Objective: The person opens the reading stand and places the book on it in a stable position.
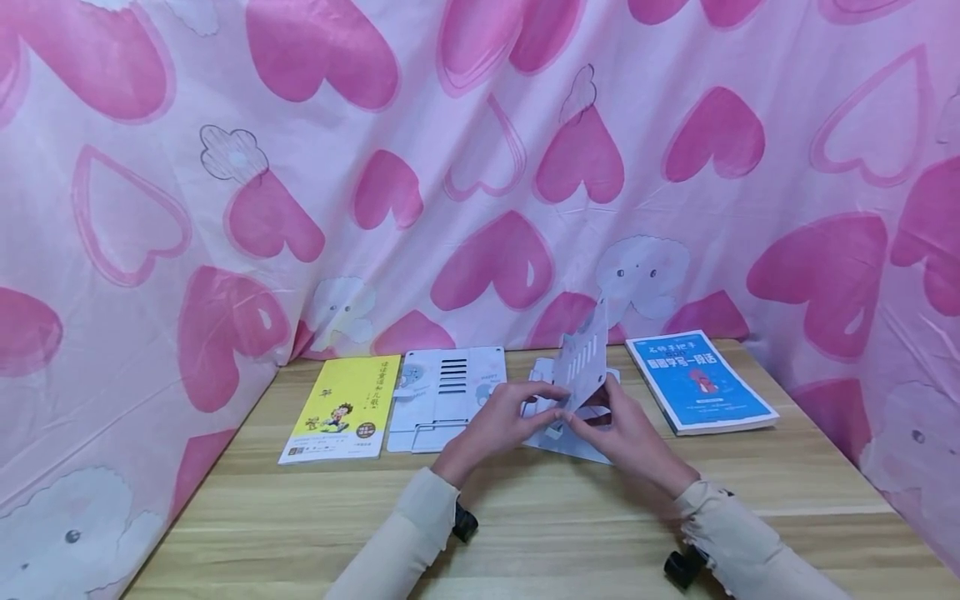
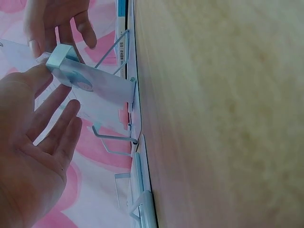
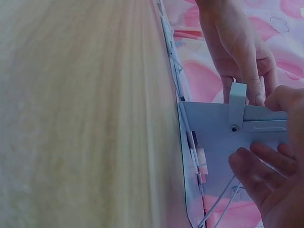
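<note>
At four o'clock from the head view's centre, a pale stand [image 1: 573, 447] sits on the tabletop [image 1: 562, 533], its slotted panel [image 1: 587, 362] raised. The left hand [image 1: 510, 414] pinches it at seven o'clock, the right hand [image 1: 628, 433] at five. A flat second stand [image 1: 450, 404] and a yellow book [image 1: 345, 404] lie toward nine, a blue book [image 1: 701, 379] toward three.
</note>
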Available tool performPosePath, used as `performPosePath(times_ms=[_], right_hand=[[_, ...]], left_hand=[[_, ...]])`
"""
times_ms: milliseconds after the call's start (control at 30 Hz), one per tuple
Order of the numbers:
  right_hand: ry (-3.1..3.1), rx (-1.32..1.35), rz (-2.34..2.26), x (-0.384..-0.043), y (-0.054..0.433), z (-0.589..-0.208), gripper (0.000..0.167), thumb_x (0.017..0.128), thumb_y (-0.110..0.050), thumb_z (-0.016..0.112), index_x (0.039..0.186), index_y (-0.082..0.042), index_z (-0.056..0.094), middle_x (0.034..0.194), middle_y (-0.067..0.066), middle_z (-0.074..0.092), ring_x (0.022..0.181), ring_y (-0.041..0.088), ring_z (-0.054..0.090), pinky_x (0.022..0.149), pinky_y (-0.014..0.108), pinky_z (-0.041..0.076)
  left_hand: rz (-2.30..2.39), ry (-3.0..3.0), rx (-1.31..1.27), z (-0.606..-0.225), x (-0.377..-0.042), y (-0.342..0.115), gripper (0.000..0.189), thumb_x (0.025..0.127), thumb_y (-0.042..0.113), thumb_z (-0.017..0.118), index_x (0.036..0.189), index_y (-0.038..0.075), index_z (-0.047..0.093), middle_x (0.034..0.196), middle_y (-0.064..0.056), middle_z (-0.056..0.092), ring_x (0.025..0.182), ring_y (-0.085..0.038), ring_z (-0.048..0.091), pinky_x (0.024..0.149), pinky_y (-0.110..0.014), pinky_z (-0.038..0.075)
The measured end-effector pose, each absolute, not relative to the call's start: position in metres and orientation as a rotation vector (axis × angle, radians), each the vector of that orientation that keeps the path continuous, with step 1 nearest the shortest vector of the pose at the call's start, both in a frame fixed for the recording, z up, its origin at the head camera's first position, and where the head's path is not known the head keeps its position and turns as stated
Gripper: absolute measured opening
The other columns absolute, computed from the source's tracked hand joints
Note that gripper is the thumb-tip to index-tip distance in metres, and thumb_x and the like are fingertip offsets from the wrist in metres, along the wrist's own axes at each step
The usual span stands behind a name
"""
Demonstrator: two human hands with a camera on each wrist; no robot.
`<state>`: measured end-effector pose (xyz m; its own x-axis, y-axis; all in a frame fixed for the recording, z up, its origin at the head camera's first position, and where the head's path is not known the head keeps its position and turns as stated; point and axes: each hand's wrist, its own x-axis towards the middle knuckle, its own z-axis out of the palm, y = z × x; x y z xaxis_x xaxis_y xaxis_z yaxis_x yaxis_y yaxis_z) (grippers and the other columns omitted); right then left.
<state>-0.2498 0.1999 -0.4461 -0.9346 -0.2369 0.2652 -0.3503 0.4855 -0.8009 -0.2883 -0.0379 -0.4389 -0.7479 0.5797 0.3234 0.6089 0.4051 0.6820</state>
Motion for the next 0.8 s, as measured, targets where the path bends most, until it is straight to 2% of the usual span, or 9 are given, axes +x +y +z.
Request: performPosePath(times_ms=[133, 267, 400, 500, 700, 800], right_hand=[[-2.597, 0.527, 1.459, -0.250, 0.201, -0.445, 0.088, 0.100, -0.044, 0.079, 0.166, -0.017, 0.027, 0.151, 0.014, 0.062, 0.122, 0.031, 0.070, 0.094, 0.038, 0.066], [-2.583, 0.515, 1.440, -0.251, 0.207, -0.447, 0.085, 0.103, -0.034, 0.077, 0.168, -0.019, 0.025, 0.153, 0.015, 0.059, 0.125, 0.033, 0.069, 0.098, 0.046, 0.066], [-2.568, 0.463, 1.413, -0.257, 0.215, -0.449, 0.079, 0.105, -0.027, 0.073, 0.168, -0.021, 0.026, 0.152, 0.015, 0.059, 0.124, 0.034, 0.069, 0.100, 0.051, 0.065], [-2.556, 0.403, 1.406, -0.261, 0.222, -0.449, 0.075, 0.105, -0.024, 0.072, 0.167, -0.021, 0.030, 0.149, 0.015, 0.061, 0.122, 0.034, 0.069, 0.097, 0.045, 0.066], [-2.478, 0.372, 1.416, -0.269, 0.238, -0.453, 0.058, 0.103, -0.017, 0.072, 0.155, -0.011, 0.047, 0.140, 0.019, 0.069, 0.115, 0.034, 0.073, 0.088, 0.020, 0.062], [-2.480, 0.390, 1.431, -0.273, 0.247, -0.456, 0.055, 0.104, -0.017, 0.071, 0.154, -0.011, 0.050, 0.139, 0.018, 0.070, 0.116, 0.034, 0.073, 0.089, 0.016, 0.060]], left_hand=[[-1.294, -2.606, -1.096, -0.439, -0.288, -0.038, 0.037, 0.101, 0.036, 0.078, 0.138, 0.033, 0.074, 0.138, 0.016, 0.073, 0.129, -0.007, 0.067, 0.110, -0.045, 0.060], [-1.292, -2.609, -1.108, -0.440, -0.289, -0.038, 0.036, 0.102, 0.036, 0.077, 0.137, 0.030, 0.075, 0.136, 0.015, 0.074, 0.130, -0.014, 0.069, 0.110, -0.045, 0.060], [-1.263, -2.622, -1.094, -0.440, -0.290, -0.037, 0.035, 0.103, 0.032, 0.077, 0.137, 0.026, 0.075, 0.135, 0.015, 0.075, 0.130, -0.009, 0.069, 0.111, -0.044, 0.059], [-1.256, -2.641, -1.061, -0.440, -0.290, -0.038, 0.034, 0.103, 0.028, 0.076, 0.137, 0.023, 0.075, 0.136, 0.016, 0.075, 0.130, -0.005, 0.067, 0.112, -0.044, 0.059], [-1.260, -2.663, -1.010, -0.441, -0.291, -0.040, 0.034, 0.104, 0.022, 0.075, 0.138, 0.021, 0.075, 0.138, 0.014, 0.074, 0.130, -0.006, 0.067, 0.112, -0.045, 0.058], [-1.265, -2.674, -0.975, -0.440, -0.291, -0.040, 0.034, 0.104, 0.020, 0.075, 0.138, 0.024, 0.074, 0.139, 0.014, 0.073, 0.131, -0.006, 0.066, 0.113, -0.044, 0.057]])
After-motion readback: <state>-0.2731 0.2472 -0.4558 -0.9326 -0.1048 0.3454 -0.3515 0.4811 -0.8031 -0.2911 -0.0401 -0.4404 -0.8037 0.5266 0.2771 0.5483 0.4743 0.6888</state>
